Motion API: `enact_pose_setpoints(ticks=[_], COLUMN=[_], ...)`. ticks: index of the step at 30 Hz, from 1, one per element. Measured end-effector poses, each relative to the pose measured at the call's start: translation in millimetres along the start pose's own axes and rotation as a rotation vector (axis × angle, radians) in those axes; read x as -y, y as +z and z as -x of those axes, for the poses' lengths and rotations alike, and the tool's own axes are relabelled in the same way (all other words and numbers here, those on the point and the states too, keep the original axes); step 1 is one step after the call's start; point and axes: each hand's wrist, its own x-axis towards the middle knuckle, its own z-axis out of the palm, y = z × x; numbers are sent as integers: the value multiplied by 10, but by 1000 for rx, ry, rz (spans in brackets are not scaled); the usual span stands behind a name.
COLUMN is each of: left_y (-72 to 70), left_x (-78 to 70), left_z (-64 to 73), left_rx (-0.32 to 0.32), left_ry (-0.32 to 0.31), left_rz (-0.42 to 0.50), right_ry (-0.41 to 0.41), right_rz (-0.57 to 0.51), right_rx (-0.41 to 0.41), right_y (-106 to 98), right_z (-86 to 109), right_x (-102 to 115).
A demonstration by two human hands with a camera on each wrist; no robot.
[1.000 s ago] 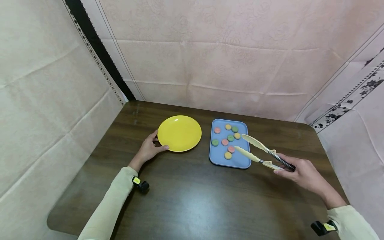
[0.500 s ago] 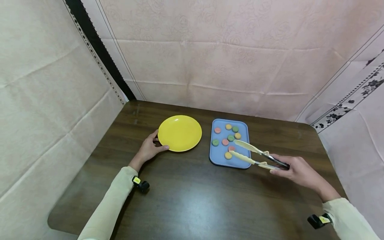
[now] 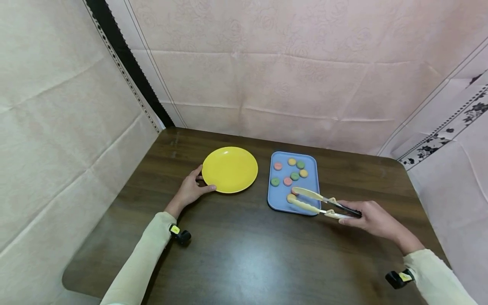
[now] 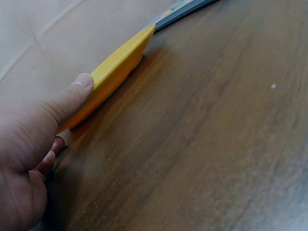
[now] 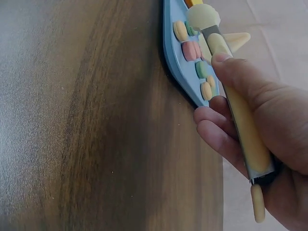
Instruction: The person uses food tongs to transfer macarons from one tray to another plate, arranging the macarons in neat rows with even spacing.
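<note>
My left hand (image 3: 189,190) holds the near left rim of a yellow plate (image 3: 230,169), thumb on the rim and other fingers at its side. The left wrist view shows the thumb on the plate's edge (image 4: 115,67). In my right hand (image 3: 375,218) is a pair of tongs (image 3: 309,194) with cream tips and a dark, metallic handle. Its two arms are spread over the front of a blue tray (image 3: 276,201). The tips lie right at a yellow macaron (image 3: 290,198) and overlap a pink macaron (image 3: 293,191), which is partly hidden.
Several more pink, green and yellow macarons lie on the tray, such as a green macaron (image 3: 275,181) at its left. The plate stands left of the tray on a brown wooden table (image 3: 228,245). Pale cloth (image 3: 267,84) hangs behind the table.
My right hand has moved left with the tongs, bringing the tips from the tray's right side to the yellow macaron near its front. My left hand has stayed at the plate.
</note>
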Motion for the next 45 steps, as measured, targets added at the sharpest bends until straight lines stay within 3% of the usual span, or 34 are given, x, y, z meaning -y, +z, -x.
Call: enact_pose_setpoints(ticks=[7,32,45], left_y=[8,13,5], left_x=[2,26,26], left_z=[14,0,8], left_rx=[3,-5,-2], left_ry=[-2,1,11], left_rz=[-5,-18,-10], right_ry=[-37,46,77], right_rz=[32,27,10], right_rx=[-4,48,-57], right_y=[53,101,-42], right_z=[-21,-41,-193], right_x=[-15,-32,103])
